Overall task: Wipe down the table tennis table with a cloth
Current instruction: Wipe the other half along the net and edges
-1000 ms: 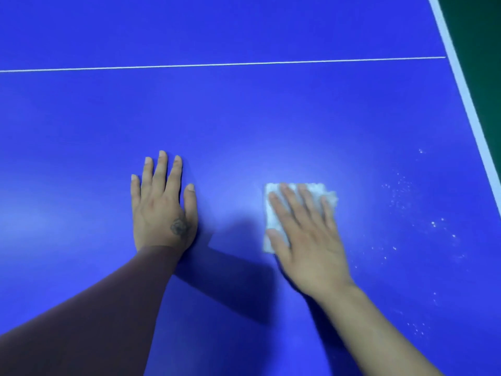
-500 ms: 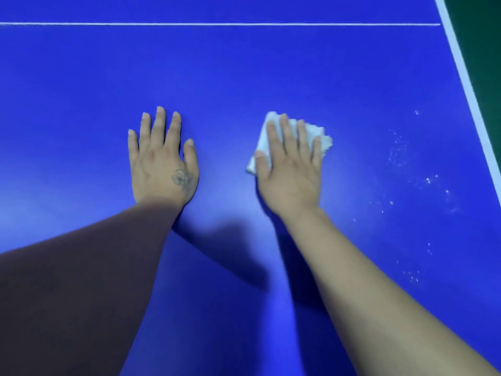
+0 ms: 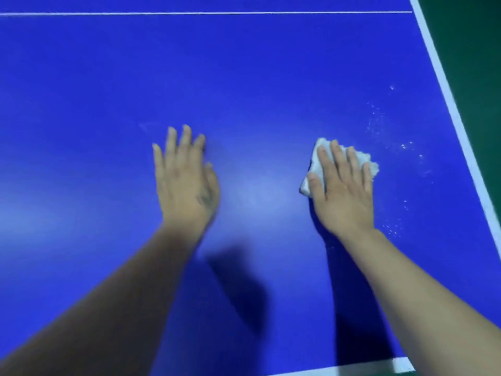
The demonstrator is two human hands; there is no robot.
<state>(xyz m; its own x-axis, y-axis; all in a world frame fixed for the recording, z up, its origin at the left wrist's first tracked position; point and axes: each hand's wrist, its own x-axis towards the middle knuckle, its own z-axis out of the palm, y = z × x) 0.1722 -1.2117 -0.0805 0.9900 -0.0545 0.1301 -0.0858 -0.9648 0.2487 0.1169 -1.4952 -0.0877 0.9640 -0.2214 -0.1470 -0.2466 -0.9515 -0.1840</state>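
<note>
Right hand (image 3: pixel 343 191) is flat on a white cloth (image 3: pixel 317 169), fingers straight and spread, pressing it onto the blue table (image 3: pixel 244 77) rather than gripping it. The cloth is crumpled and pokes out past the fingertips and the thumb side. It sits on the right part of the table, near the white side line (image 3: pixel 450 104). Just right of the cloth, between it and that line, there's a scatter of white specks (image 3: pixel 379 118). Left hand (image 3: pixel 187 180) is blurred, fingers straight, holding nothing, well apart from the cloth; can't tell if it touches the table. A thin white line (image 3: pixel 189 13) crosses the far end, and a white edge line (image 3: pixel 352 369) shows at the bottom. Dark green floor (image 3: pixel 477 50) beyond the right edge. No writing I can read.
</note>
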